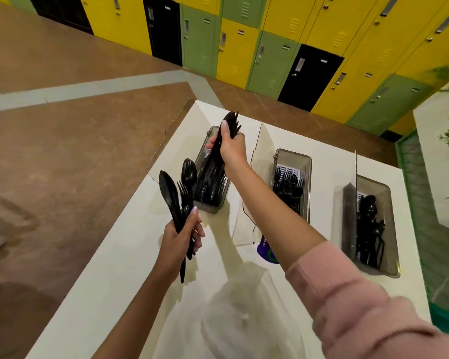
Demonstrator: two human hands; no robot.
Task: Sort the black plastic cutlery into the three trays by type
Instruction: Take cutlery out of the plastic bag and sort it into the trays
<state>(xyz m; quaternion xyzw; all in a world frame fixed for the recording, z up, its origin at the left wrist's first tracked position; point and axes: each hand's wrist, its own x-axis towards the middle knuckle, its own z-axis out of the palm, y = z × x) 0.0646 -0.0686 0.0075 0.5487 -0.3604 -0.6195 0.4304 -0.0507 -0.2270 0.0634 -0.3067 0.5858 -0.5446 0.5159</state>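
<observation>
We see a big white flat surface (109, 281) with brown floor (63, 151) on its left side and a wall of yellow, green and black metal lockers (270, 35) behind it. A crinkly clear plastic bag (244, 307) lies on the surface close to us. Three long smoky see-through plastic trays sit in a row on the surface, well apart from each other. The left tray (213, 206) holds a pile of black plastic cutlery, the middle tray (306, 167) holds more black pieces, and the right tray (389, 198) holds black spoons. We cannot tell the kinds in the left and middle trays.

Our right arm wears a fuzzy pink sleeve (360, 307) and reaches across to the left tray. Our right hand (229, 146) is above that tray, and its grip is closed tight around a bunch of black plastic forks (232, 123) with the points sticking up.

Our left hand (178, 242) is near the front of the left tray, above the surface. Its grip is closed around a mixed bunch of black plastic cutlery (176, 200). That bunch has two spoon-shaped ends and one fork end pointing up.
</observation>
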